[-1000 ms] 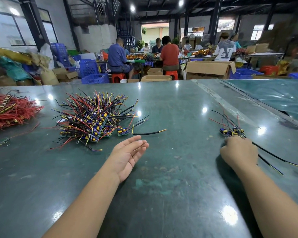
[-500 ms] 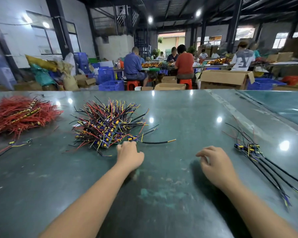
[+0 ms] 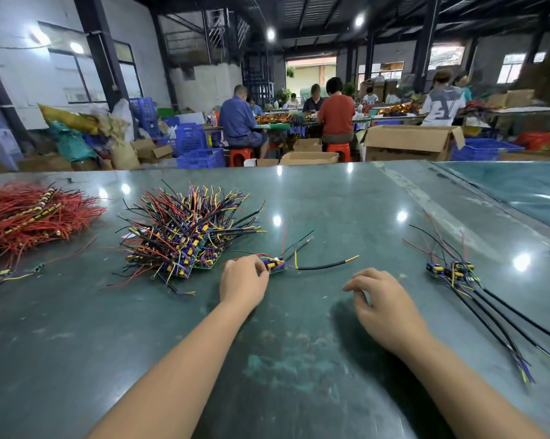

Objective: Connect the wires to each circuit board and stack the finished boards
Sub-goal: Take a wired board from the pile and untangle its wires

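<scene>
A small circuit board (image 3: 275, 265) with loose wires is pinched by the left hand (image 3: 243, 282) on the counter (image 3: 330, 201), just right of the big pile of boards (image 3: 188, 236). The right hand (image 3: 384, 307) is held empty, fingers loosely curled, near the wired boards (image 3: 451, 270).

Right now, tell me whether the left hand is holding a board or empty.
Holding: the left hand pinches a small board beside the pile.

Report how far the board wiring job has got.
Done: a small group of wired boards lies on the right. In hand: the left hand pinches one board beside the big pile; the right hand hovers empty. Left: that pile, apparently.
</scene>
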Demonstrator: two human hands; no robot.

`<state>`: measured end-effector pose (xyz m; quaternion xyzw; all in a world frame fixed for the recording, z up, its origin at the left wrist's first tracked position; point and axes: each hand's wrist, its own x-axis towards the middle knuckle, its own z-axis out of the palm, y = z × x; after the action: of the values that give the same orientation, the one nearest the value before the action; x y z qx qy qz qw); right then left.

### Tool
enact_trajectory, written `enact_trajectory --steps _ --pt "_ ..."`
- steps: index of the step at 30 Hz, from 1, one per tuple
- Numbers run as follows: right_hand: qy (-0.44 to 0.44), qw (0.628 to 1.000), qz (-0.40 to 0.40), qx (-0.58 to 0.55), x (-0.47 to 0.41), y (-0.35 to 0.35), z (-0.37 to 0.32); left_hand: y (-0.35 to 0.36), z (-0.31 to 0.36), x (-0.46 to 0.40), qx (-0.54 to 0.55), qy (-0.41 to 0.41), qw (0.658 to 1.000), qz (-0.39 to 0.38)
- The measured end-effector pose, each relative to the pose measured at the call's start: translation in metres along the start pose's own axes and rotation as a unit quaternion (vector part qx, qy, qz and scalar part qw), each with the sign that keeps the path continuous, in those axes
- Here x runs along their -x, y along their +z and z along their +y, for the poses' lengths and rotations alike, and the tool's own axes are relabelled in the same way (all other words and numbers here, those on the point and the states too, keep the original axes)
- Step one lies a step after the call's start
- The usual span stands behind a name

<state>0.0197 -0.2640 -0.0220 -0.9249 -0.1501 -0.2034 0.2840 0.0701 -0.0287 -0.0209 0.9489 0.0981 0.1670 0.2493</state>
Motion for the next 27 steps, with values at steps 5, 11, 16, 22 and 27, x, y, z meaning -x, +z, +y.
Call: enact_trajectory --steps 5,11,16,22,27 --pt "-0.026 1.000 -0.017 -0.005 0.004 0.003 -0.009 0.010 0.004 0.004 -0.030 -0.023 0.999 -0.010" --pt "-0.034 0.999 -0.039 -0.010 0.007 0.005 -0.014 0.018 0.016 -0.010 -0.082 -0.054 0.993 -0.062" --pt "-0.027 0.999 -0.039 -0.023 0.007 0.003 -0.014 0.016 0.016 -0.021 0.073 -0.062 0.995 0.004" --pt "-0.031 0.997 -0.063 -0.020 0.007 0.004 -0.015 0.017 0.006 -0.018 0.094 -0.005 0.996 -0.002" --pt "-0.023 0.997 -0.061 -0.027 0.007 0.003 -0.015 0.022 0.009 -0.021 -0.080 0.022 0.992 -0.096"
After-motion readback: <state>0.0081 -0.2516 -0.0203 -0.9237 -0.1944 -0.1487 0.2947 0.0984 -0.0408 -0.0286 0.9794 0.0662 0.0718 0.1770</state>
